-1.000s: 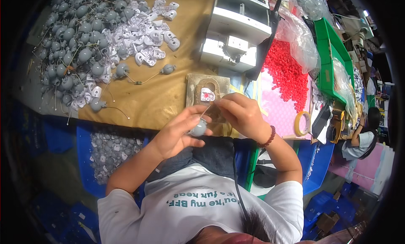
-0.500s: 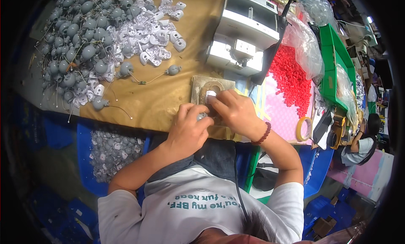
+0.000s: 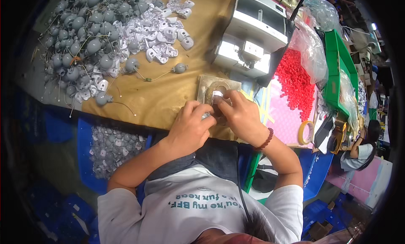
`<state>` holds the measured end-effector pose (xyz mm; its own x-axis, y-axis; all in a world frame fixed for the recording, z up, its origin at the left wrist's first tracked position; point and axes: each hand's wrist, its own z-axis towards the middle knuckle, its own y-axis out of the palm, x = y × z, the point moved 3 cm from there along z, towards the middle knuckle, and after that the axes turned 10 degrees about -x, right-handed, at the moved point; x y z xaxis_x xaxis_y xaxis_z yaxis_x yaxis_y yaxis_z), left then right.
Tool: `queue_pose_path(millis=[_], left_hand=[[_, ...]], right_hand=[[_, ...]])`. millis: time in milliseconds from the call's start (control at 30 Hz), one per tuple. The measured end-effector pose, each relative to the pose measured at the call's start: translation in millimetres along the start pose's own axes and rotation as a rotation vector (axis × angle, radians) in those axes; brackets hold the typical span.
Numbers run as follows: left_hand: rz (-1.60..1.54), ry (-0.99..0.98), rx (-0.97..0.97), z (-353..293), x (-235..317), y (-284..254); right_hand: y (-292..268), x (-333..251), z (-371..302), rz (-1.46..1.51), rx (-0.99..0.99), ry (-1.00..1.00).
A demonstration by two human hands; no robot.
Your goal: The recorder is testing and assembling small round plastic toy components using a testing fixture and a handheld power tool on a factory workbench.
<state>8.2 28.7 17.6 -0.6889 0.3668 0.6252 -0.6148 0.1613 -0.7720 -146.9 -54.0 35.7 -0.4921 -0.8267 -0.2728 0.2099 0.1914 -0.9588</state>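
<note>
Grey ball (image 3: 205, 116) being pinched by fingers of left hand (image 3: 188, 122), near recessed block (image 3: 205, 81); white plastic housing (image 3: 217, 93) being held in recess, apparently for steadying, by right hand (image 3: 243, 116), fingers bunched, pinch unclear.

the block (image 3: 203, 89) lies near the front edge of the table (image 3: 168, 96), the piece (image 3: 217, 93) on it. the left hand (image 3: 192, 124), a held ball (image 3: 205, 116) in its fingers, is at the block's front left; the right hand (image 3: 240, 115) reaches over its right side to the piece. behind the block stands the machine (image 3: 255, 22). far left lies the ball heap (image 3: 82, 27), with shells (image 3: 160, 39) to its right. right of the machine, bits (image 3: 293, 79) lie on a sheet (image 3: 284, 128), the tape (image 3: 301, 133) before them, the crate (image 3: 333, 71) beyond. below the table, at left, is a bin (image 3: 85, 159).
</note>
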Motion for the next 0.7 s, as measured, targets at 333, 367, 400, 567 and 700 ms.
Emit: queue_pose_path(millis=[333,367,400,567,700], left_hand=[[-0.001,0.003,0.013,1,-1,-7],[-0.006,0.01,0.014,1,-1,-5],[-0.012,0.017,0.015,1,-1,-4],[-0.071,0.015,0.037,2,-3,-3],[-0.152,0.036,0.044,11,-8,-9]], right_hand=[[5,3,-4,0.059,-0.037,0.014],[5,3,-4,0.069,-0.025,0.016],[5,2,-6,0.079,-0.014,0.019],[19,11,-14,0.167,0.063,0.077],[13,24,-9,0.466,0.172,0.101]])
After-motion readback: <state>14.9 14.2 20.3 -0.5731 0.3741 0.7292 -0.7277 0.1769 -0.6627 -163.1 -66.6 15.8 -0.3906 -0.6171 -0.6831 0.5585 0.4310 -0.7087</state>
